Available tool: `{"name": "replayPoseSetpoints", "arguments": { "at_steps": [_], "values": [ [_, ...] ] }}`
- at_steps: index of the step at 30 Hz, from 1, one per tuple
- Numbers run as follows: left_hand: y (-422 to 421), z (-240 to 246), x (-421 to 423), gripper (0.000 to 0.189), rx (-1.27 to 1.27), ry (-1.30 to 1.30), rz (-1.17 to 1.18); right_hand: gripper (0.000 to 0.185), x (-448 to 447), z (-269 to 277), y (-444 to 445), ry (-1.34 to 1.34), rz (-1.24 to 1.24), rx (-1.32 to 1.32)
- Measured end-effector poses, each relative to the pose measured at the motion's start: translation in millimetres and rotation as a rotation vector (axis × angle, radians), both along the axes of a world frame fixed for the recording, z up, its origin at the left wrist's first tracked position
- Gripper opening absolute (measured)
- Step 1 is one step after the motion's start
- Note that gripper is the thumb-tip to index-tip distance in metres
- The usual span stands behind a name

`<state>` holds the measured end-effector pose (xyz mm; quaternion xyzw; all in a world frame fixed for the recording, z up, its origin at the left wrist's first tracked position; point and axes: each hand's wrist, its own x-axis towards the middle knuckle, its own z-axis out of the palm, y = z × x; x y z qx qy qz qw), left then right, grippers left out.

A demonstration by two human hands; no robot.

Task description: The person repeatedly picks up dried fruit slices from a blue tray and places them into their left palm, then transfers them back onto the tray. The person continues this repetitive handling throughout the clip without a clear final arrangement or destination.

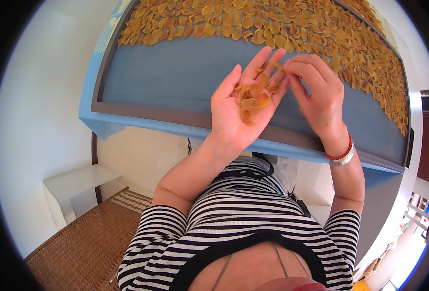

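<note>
My left hand [232, 112] is held palm up with its fingers spread, cupping a small heap of dried amber slices [253, 100]. My right hand [318, 91] pinches one thin slice [278, 65] between thumb and fingertips, just beside the left fingers. Both hands are above a framed mesh tray [152, 80] with a blue-grey surface. Many more dried slices [247, 22] lie in rows over the tray's far part and along its right side. What kind of food the slices are, I cannot tell.
A grey frame edge [149, 111] borders the tray, which rests on a light blue cloth [109, 125]. At the lower left are a woven wicker surface [87, 236] and a small white shelf [81, 182]. A white wall [43, 109] rises on the left.
</note>
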<state>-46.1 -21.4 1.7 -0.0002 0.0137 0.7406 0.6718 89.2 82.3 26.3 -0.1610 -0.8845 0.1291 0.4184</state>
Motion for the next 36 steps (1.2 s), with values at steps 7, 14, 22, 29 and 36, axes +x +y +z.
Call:
{"name": "replayPoseSetpoints", "arguments": {
  "at_steps": [7,14,22,29,36],
  "values": [
    [-1,1,-2,0.054,-0.053,0.022,-0.004,0.018,-1,0,0,-0.064,0.070,0.066],
    [-2,0,-2,0.055,-0.038,0.084,-0.021,0.023,1,5,-5,-0.071,0.163,-0.032],
    [-1,1,-1,0.056,-0.030,0.106,-0.014,0.030,0,9,-11,-0.141,0.274,-0.036],
    [-2,1,-2,0.057,-0.036,0.084,-0.011,0.028,0,5,-7,-0.104,0.253,0.001],
    [0,2,-1,0.057,-0.021,0.041,0.008,0.025,3,7,-5,-0.017,0.204,-0.008]
  ]
}}
